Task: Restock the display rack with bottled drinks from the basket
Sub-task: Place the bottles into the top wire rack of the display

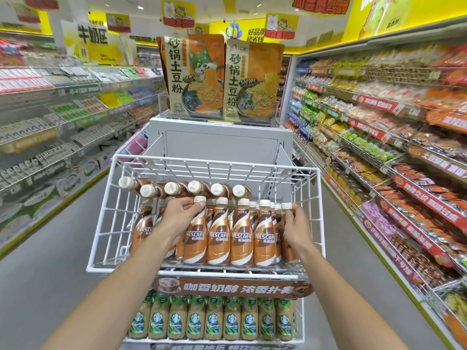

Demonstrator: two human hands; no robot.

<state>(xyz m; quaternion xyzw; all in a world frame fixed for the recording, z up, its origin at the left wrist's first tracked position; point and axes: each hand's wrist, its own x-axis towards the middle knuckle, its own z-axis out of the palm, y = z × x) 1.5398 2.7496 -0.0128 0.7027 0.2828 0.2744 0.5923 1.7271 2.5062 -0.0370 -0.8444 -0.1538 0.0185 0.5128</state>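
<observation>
Head view, nearest first: two bare forearms reaching up from the bottom edge toward a white wire display rack (101, 215) at the end of a shop aisle. Lowest tier: a row of green-labelled Starbucks bottles (212, 322), upright, under a brown banner (232, 286) with white characters. Above it, the wire tier with upright Nescafé bottles (241, 238) along the front, white caps up. Left hand (180, 218) wrapped round the neck and shoulder of one upright bottle (193, 238) near the left of the row, thumb by the cap. Right hand (295, 224) cupped against the rightmost bottle (288, 238), fingers curled on its side; full clench or mere touch, cannot tell. Behind the row, six more bottles (192, 189) lying tilted, caps toward the camera. Beyond, a grey metal back panel (219, 140), then two large noodle packets (222, 77) upright on top. Grey floor (50, 248) both sides; stocked snack shelves (391, 152) right, blurred shelves (50, 117) left; yellow signs (404, 13) overhead.
</observation>
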